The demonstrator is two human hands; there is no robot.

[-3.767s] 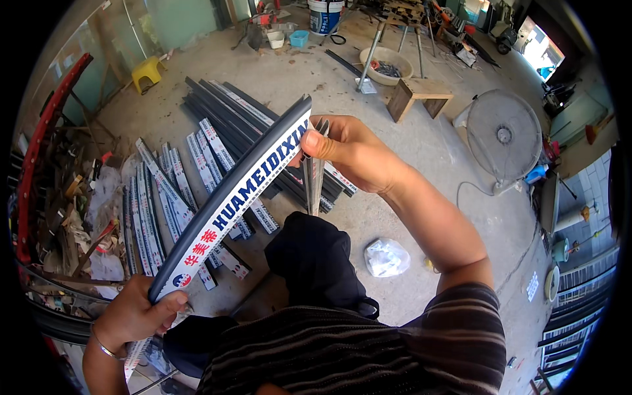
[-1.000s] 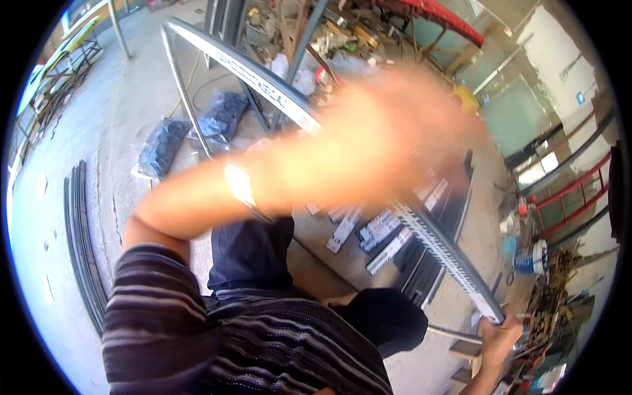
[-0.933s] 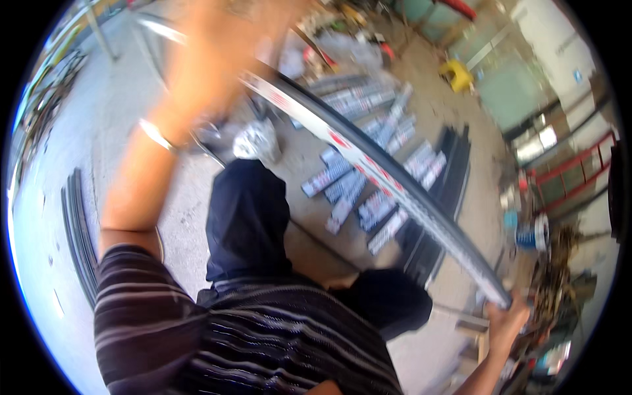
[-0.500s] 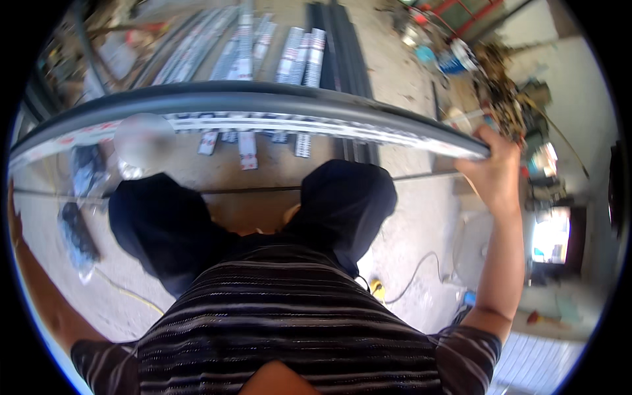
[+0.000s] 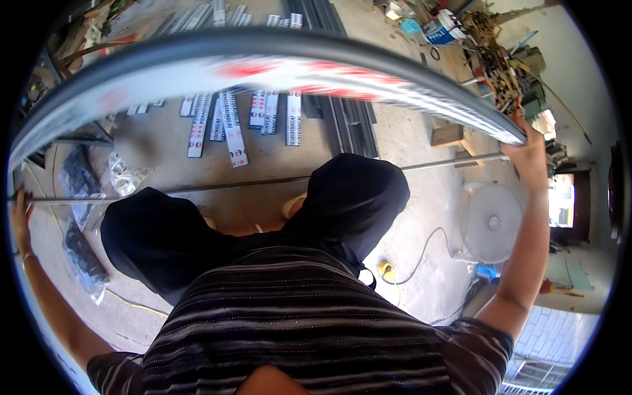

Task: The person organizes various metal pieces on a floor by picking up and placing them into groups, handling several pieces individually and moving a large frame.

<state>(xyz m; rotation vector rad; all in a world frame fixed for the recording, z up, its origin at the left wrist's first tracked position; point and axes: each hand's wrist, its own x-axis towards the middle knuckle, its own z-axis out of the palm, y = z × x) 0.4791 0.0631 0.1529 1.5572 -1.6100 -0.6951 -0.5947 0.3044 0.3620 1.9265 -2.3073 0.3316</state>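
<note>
A long dark grey bar (image 5: 263, 43) with white, red-marked film along one side stretches across the view in front of me. It looks curved through the lens and is smeared by motion. My right hand (image 5: 526, 150) is closed around its right end. At the far left rim is my left hand (image 5: 22, 214), its fingers curled and partly cut off. What it grips is hidden, though the bar's left stretch runs close above it. A thin metal rod (image 5: 263, 184) crosses by my knees, from beside my left hand to near my right wrist.
Several film-covered strips (image 5: 263, 115) and dark bars (image 5: 345, 125) lie on the floor ahead. Plastic-wrapped bundles (image 5: 85, 253) lie at left. A yellow plug (image 5: 387, 270) with a cord and a round translucent disc (image 5: 494, 222) are at right. Scrap wood (image 5: 490, 66) is heaped at far right.
The long bar has shifted up in the picture and looks bigger, its film side showing more. My right hand has moved a little right. More of my left hand shows.
</note>
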